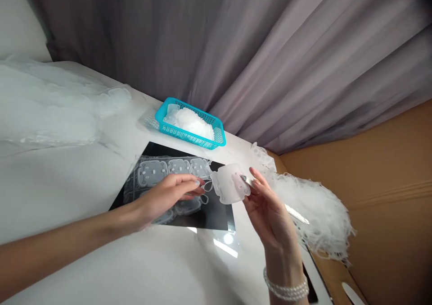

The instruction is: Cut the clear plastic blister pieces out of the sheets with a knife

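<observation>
My right hand grips a frosted, translucent plastic plate with notched edges. Between its thumb and fingers is also a small tool with a pointed metal tip, its kind partly hidden by the fingers. My left hand is closed beside the plate, its fingertips at a thin looped plastic strip that trails near the plate's left edge. Beneath the left hand, several similar clear plates lie in rows on a black mat.
Behind the mat stands a turquoise basket with white translucent pieces in it. A large clear plastic bag lies at left. A heap of thin white plastic strips sits at the right edge. A grey curtain hangs behind the white table.
</observation>
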`<state>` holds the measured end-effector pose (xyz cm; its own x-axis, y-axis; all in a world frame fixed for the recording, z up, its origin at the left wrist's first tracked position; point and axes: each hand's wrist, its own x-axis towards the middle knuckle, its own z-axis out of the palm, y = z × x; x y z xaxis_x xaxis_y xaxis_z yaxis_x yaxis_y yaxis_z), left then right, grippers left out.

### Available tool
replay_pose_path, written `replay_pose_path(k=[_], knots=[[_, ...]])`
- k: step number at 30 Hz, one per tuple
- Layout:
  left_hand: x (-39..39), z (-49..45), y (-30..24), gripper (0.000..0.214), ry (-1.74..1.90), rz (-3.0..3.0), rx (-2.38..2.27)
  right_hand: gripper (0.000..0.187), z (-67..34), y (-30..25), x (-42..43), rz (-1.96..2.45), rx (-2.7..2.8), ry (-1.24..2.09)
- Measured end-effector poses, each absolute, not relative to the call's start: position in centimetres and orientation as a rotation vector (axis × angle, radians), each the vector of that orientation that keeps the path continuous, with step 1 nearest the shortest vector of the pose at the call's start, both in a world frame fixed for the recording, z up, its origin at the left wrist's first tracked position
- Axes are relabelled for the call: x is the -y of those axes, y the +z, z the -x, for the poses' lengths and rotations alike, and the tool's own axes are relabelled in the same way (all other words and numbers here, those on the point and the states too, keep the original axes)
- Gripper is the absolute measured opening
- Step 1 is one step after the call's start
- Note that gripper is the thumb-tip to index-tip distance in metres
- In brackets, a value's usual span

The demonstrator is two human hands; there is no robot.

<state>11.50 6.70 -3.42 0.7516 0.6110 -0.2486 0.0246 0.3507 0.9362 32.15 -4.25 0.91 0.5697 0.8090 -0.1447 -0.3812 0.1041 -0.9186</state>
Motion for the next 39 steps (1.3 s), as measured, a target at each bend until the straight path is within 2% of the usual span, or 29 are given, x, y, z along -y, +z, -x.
replay_pose_path(k=[6,7,10,11,13,17,21,27,32,39], knots=[[-6.5,-11.2,-2.2,0.058,0.345,-0.537,-0.537,0.022,-29.0,-0.1,2.4,1.191,0.857,0.627],[-6.5,-11.3,-2.2,0.062,0.342,-0.497,-0.502,0.029,-28.4,-0.5,2.2,1.214,0.929,0.674],[-6.8,-11.3,-2.2,0.067,0.341,-0.443,-0.434,0.07,-27.2,-1.1,2.1,1.238,1.043,0.923],[-6.9,-11.4,-2.3,0.066,0.342,-0.433,-0.436,0.079,-27.2,-1.1,2.1,1.23,1.016,0.918],[-7.1,-11.4,-2.4,0.065,0.337,-0.409,-0.463,0.084,-27.8,-1.1,2.1,1.21,0.876,0.74],[-7.5,-11.5,-2.6,0.068,0.312,-0.391,-0.473,0.075,-30.3,-1.4,2.2,1.237,0.641,0.443],[-7.5,-11.3,-3.0,0.069,0.284,-0.397,-0.413,0.052,-31.3,-2.4,2.4,1.239,0.615,0.483],[-7.5,-11.2,-3.1,0.068,0.258,-0.396,-0.336,0.036,-30.3,-2.7,2.8,1.249,0.736,0.558],[-7.4,-11.2,-3.0,0.067,0.247,-0.413,-0.341,0.036,-29.7,-3.0,3.3,1.334,0.842,0.673],[-7.1,-11.3,-2.7,0.07,0.236,-0.389,-0.369,0.038,-29.2,-3.3,3.1,1.213,0.842,0.833]])
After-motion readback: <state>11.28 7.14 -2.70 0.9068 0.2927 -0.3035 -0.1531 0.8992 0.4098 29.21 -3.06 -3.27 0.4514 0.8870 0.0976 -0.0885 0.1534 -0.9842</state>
